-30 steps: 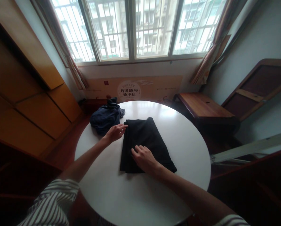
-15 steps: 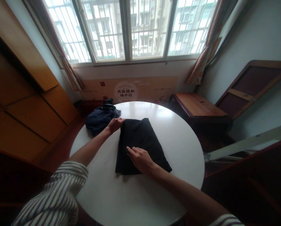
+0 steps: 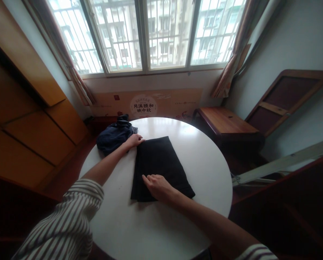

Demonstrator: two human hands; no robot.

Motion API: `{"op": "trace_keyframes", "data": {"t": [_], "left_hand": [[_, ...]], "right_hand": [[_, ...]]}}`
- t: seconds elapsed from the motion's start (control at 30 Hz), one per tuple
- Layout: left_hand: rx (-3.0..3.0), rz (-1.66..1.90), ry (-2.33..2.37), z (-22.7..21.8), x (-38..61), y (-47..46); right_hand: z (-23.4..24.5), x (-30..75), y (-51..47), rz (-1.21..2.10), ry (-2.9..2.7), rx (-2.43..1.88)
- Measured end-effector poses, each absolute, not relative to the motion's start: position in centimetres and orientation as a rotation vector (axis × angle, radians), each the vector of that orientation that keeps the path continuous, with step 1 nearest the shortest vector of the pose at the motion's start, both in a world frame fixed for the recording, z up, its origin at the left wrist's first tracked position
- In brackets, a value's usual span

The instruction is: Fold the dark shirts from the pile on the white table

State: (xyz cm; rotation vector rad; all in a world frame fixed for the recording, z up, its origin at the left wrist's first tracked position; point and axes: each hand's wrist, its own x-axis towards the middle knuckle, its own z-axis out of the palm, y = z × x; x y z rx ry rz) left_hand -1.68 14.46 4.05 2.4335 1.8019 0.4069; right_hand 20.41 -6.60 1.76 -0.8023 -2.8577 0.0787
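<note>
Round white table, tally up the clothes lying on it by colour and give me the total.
Folded black garment: 1
Crumpled dark blue garment: 1
Total: 2

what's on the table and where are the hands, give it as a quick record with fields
surface: round white table
left hand: flat at the far corner of the folded black cloth, beside the crumpled navy garment
right hand: resting on the near part of the folded black cloth
beyond table: wooden bench under the window
</note>
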Motion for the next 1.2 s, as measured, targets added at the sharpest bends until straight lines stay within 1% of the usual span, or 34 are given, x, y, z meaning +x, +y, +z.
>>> {"op": "trace_keyframes", "data": {"t": [0.1,0.27,0.43,0.53,0.67,0.73,0.8,0.9,1.0,1.07,1.13,1.2], "left_hand": [[2.397,0.413,1.756,4.3,-1.3,15.7],[2.405,0.533,1.783,4.7,-1.3,16.3],[2.426,0.520,1.839,4.4,-0.5,14.8],[2.512,0.527,1.774,4.1,2.0,13.3],[2.678,0.372,1.412,2.9,5.7,11.3],[2.682,0.218,1.367,2.2,6.6,10.7],[2.671,0.089,1.394,1.6,6.8,10.3],[2.686,0.052,1.419,1.1,6.4,10.2],[2.704,0.075,1.406,1.0,6.0,10.6],[2.713,0.082,1.379,1.0,5.6,11.2],[2.711,0.069,1.351,1.1,5.1,12.0],[2.698,0.049,1.325,1.2,4.7,12.7]], "right_hand": [[1.8,20.4,-6.7,0.092,-2.846,-0.820],[2.0,20.4,-6.6,0.061,-2.842,-0.814],[1.4,20.0,-6.9,0.072,-2.826,-0.790],[2.0,19.9,-7.4,0.158,-2.768,-0.799],[5.2,22.3,-5.3,0.382,-2.626,-0.886],[6.8,24.4,-2.8,0.388,-2.491,-1.031],[7.2,26.6,-0.3,0.353,-2.448,-1.104],[5.2,29.0,1.2,0.326,-2.588,-1.117],[2.2,30.2,-0.3,0.257,-2.694,-1.115],[1.0,30.7,-2.0,0.206,-2.704,-1.095],[1.0,31.1,-3.2,0.182,-2.717,-1.060],[1.9,31.3,-3.7,0.169,-2.735,-1.025]]}}
